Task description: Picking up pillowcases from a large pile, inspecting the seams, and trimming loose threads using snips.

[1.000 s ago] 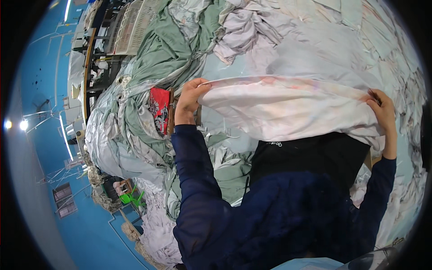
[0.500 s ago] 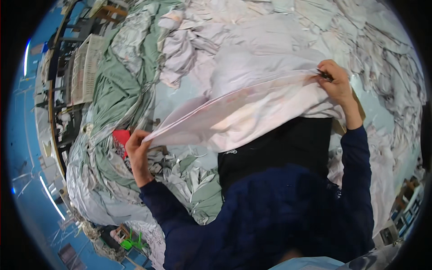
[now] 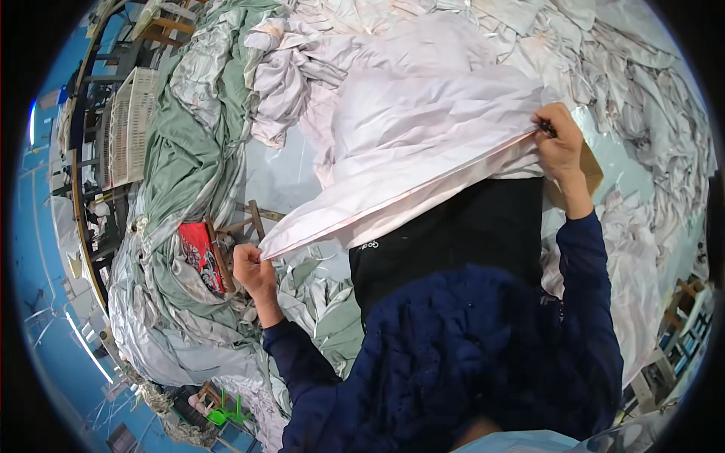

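White sheet (image 3: 423,143) stretched corner to corner, edge slanting: left hand (image 3: 253,272) pinches the low corner, right hand (image 3: 559,143) pinches the high far corner.

Bright, even light, soft shadows; sharp centre, strong fisheye bending and black vignette at the rim

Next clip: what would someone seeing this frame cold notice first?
First, the pale pink sheet stretched across the middle, its edge pinched by the left hand low at centre left and the right hand raised at upper right. Around it lie crumpled white and green fabric heaps, covering nearly everything. A small red patterned item stands out beside the left hand.
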Tool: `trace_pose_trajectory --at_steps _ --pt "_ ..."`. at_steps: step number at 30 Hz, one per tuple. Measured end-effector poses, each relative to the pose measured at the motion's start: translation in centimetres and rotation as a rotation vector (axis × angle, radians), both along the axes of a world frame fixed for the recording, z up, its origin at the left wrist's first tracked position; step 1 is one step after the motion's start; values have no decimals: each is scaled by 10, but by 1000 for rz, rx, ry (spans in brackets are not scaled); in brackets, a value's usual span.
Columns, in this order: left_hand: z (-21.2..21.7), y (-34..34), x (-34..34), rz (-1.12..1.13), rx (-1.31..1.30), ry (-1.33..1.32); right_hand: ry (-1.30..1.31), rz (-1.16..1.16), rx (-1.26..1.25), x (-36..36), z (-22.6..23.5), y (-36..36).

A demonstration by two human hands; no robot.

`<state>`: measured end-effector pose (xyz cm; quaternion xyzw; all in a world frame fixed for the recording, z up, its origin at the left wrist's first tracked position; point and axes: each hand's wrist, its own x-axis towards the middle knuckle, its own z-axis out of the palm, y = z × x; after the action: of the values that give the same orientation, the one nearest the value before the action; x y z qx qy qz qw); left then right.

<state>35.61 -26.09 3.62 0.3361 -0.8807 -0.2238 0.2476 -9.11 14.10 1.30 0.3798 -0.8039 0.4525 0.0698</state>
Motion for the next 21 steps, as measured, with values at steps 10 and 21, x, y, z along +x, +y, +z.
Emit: trace_pose_trajectory --at_steps 10,21 --pt "-36 65 -29 -82 -257 119 -204 -450 -167 -39 -56 33" --pt "-41 98 -38 -162 -283 159 -359 -540 -324 -93 -88 49"
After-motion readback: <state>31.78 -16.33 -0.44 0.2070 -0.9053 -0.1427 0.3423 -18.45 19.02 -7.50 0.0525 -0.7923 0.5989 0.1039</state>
